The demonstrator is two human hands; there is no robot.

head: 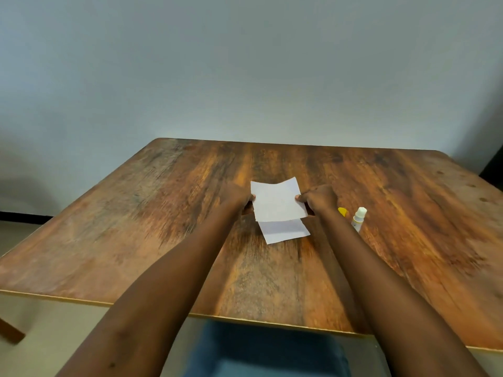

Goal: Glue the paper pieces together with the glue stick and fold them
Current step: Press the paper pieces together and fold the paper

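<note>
A white paper piece (276, 201) is held up a little above the wooden table (163, 213), pinched at its left edge by my left hand (236, 197) and at its right edge by my right hand (319, 198). A second white paper piece (284, 231) lies flat on the table just below it, partly covered by the held one. To the right of my right wrist lies a white glue stick (358, 219) with its white tip showing, and a yellow cap (343, 212) sits beside it.
The table's near edge (245, 318) runs across the lower frame, with blue-clad legs (266, 352) below it. A plain wall stands behind the table. A dark object (494, 167) shows at the far right edge.
</note>
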